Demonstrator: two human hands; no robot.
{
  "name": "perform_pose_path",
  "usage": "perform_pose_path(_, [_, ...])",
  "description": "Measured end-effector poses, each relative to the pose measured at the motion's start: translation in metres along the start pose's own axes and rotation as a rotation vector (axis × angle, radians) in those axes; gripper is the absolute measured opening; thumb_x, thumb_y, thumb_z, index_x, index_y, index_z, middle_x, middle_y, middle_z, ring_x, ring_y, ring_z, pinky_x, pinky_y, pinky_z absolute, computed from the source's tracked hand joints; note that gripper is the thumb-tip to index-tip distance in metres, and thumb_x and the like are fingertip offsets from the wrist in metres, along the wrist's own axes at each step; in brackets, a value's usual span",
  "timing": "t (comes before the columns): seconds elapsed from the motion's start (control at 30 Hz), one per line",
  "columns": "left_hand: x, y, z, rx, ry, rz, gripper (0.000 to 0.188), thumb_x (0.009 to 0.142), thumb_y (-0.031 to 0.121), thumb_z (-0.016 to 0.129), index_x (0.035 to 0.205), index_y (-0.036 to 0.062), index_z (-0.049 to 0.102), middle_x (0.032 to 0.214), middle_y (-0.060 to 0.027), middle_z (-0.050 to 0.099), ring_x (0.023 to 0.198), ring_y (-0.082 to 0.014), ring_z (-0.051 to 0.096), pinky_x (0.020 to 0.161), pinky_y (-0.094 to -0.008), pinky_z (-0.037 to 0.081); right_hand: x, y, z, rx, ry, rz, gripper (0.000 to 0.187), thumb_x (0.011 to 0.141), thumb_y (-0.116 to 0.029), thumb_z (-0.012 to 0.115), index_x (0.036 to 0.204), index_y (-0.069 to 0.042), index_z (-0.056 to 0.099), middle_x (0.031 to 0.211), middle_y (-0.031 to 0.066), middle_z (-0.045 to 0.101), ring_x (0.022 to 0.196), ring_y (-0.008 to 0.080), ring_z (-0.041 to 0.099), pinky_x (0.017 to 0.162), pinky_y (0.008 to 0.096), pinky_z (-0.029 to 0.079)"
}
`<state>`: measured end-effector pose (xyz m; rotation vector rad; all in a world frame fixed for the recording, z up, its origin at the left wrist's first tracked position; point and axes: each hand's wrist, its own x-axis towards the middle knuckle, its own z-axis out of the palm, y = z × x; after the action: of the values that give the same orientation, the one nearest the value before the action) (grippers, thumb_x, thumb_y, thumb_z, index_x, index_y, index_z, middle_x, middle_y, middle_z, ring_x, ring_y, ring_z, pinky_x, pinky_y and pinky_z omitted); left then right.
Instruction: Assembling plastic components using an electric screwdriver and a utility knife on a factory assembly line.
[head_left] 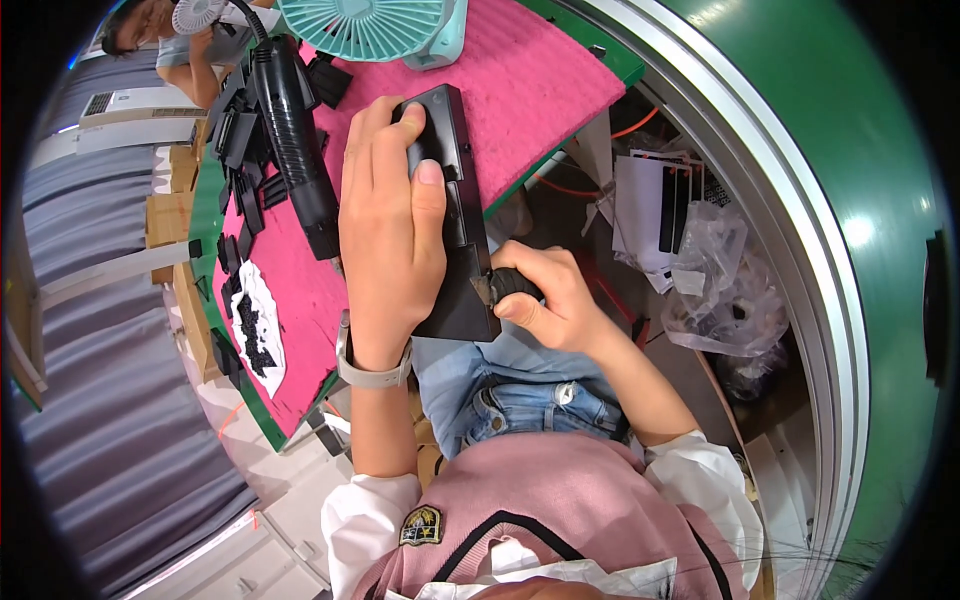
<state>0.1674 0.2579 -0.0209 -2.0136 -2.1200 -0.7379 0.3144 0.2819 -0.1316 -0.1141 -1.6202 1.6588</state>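
My left hand [390, 225] is closed over a long black plastic housing [465, 260], its thumb and fingertips pressed on the upper part. The housing slants above my lap at the near edge of the pink mat. A short tool with a black handle [517, 286] is gripped in my right hand [555, 295]. Its small pointed blade [482, 290] meets the housing's lower right edge; I cannot tell whether it cuts in. My left palm hides part of the housing's left side.
Left of my hand hangs a black corded power tool [290, 140]. Black plastic pieces [240, 140] are heaped behind it on the pink mat [535, 85]. A white cloth [250, 310] with black scraps lies near left. A teal fan [370, 25] stands ahead; plastic bags [720, 290] sit at right.
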Motion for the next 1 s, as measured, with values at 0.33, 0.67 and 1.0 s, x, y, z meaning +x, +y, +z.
perform_pose_path(0.33, [-0.001, -0.003, 0.001, 0.025, -0.003, 0.028, 0.032, 0.095, 0.016, 0.042, 0.115, -0.0071, 0.051, 0.124, -0.0257, 0.049, 0.116, -0.0433, 0.047, 0.098, -0.045, 0.037, -0.009, -0.012, 0.016, 0.148, 0.157, 0.2, 0.031, 0.09, -0.031, 0.062, 0.088, -0.001, 0.056, 0.061, 0.0097, 0.052, 0.053, 0.0214, 0.054, 0.052, 0.0299, 0.041])
perform_pose_path(0.67, [0.002, -0.001, -0.002, -0.034, -0.029, 0.015, 0.032, 0.095, 0.016, 0.042, 0.116, -0.0062, 0.051, 0.126, -0.0246, 0.049, 0.118, -0.0431, 0.046, 0.098, -0.0447, 0.037, 0.009, 0.015, -0.012, -0.153, -0.051, -0.133, 0.036, 0.083, -0.039, 0.067, 0.086, -0.005, 0.058, 0.064, 0.0113, 0.054, 0.059, 0.0331, 0.057, 0.051, 0.0367, 0.042])
perform_pose_path(1.0, [0.0, -0.005, -0.006, -0.127, -0.066, -0.048, 0.033, 0.096, 0.018, 0.04, 0.116, -0.0054, 0.051, 0.126, -0.0244, 0.049, 0.121, -0.0437, 0.045, 0.101, -0.0442, 0.036, 0.036, 0.008, -0.032, -0.338, -0.23, -0.308, 0.039, 0.077, -0.041, 0.071, 0.086, -0.006, 0.057, 0.072, 0.0086, 0.056, 0.063, 0.0316, 0.058, 0.052, 0.0381, 0.043])
